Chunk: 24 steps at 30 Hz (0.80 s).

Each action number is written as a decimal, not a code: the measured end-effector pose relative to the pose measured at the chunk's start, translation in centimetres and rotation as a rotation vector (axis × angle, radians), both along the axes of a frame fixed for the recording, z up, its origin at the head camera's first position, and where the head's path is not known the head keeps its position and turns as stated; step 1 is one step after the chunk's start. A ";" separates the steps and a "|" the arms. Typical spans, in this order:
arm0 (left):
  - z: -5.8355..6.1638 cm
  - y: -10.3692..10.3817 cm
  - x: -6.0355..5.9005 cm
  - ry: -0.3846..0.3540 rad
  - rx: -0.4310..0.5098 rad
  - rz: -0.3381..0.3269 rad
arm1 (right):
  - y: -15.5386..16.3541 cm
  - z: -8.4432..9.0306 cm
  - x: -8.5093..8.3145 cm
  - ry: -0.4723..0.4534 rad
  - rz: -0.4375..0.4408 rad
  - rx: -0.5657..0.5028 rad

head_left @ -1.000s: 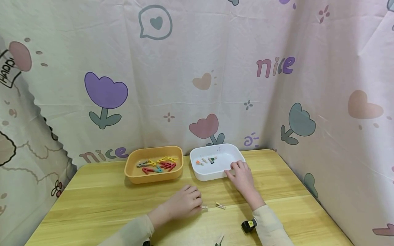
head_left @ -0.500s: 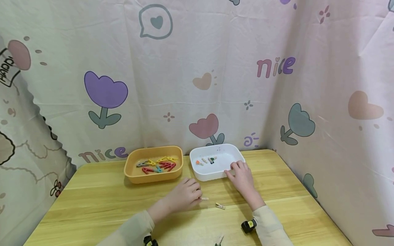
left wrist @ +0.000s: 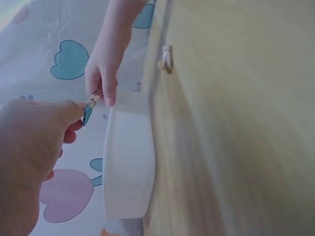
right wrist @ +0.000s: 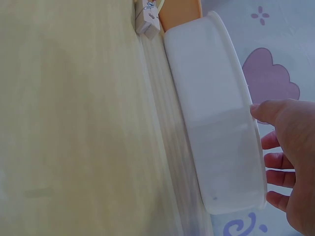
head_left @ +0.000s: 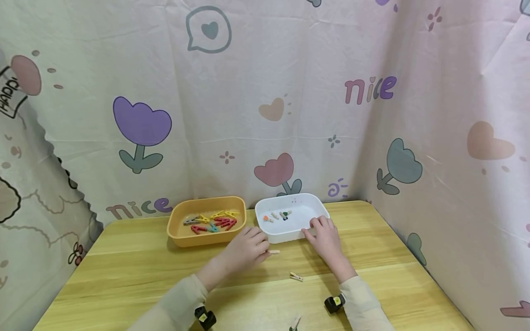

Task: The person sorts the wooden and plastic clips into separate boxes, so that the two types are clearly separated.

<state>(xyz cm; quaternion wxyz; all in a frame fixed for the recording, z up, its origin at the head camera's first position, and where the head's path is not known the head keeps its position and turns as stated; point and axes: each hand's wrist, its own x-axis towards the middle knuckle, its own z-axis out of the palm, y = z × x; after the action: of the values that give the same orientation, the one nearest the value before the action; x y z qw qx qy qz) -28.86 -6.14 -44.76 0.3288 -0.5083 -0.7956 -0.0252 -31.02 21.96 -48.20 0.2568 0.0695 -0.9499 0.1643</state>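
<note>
My left hand (head_left: pixel 245 248) pinches a small wooden clothespin (head_left: pixel 273 252) between thumb and fingers, above the table just in front of the white bin (head_left: pixel 285 237). In the left wrist view the pinched clothespin (left wrist: pixel 90 109) shows a teal part. My right hand (head_left: pixel 327 239) grips the bin's near right rim; the right wrist view shows the thumb (right wrist: pixel 266 112) at the outer wall and the fingers over the rim. Several small decorated clothespins (head_left: pixel 275 215) lie inside the white bin. Another wooden clothespin (head_left: pixel 296 276) rests on the table between my forearms.
An orange bin (head_left: pixel 175 235) holding several red, yellow, blue and grey clips stands left of the white bin. One more clothespin (head_left: pixel 295 323) lies at the table's near side. Printed curtains (head_left: pixel 314 119) hang behind and beside the wooden table (head_left: pixel 124 276).
My left hand has moved away from the body toward the white bin, carrying the pinched clothespin. My right hand stays on the rim.
</note>
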 end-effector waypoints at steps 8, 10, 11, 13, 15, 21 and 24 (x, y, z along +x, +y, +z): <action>0.9 -0.2 -1.7 0.051 0.068 0.019 | 0.0 0.0 -0.1 0.005 -0.001 0.003; 1.2 -0.2 -2.1 0.049 0.078 0.028 | 0.0 0.1 -0.1 0.004 0.001 0.001; 1.4 -0.1 -2.2 0.044 0.081 0.034 | 0.0 0.1 -0.1 0.002 0.001 0.000; 1.7 0.0 -2.5 0.043 0.087 0.042 | 0.0 0.1 -0.1 -0.001 0.002 0.000; 2.0 0.1 -2.6 0.041 0.094 0.051 | 0.0 0.1 -0.1 -0.004 0.003 0.001; 2.5 0.8 -3.0 0.025 0.099 0.086 | 0.1 0.1 0.0 0.011 0.005 0.010; 2.6 1.3 -3.2 0.011 0.089 0.105 | 0.1 0.0 0.0 0.020 0.006 0.008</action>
<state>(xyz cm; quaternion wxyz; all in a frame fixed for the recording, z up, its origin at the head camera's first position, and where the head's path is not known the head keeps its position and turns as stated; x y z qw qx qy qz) -32.06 -4.82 -42.12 0.3565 -0.4509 -0.8173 -0.0406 -31.02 22.06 -48.20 0.2657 0.0752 -0.9476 0.1606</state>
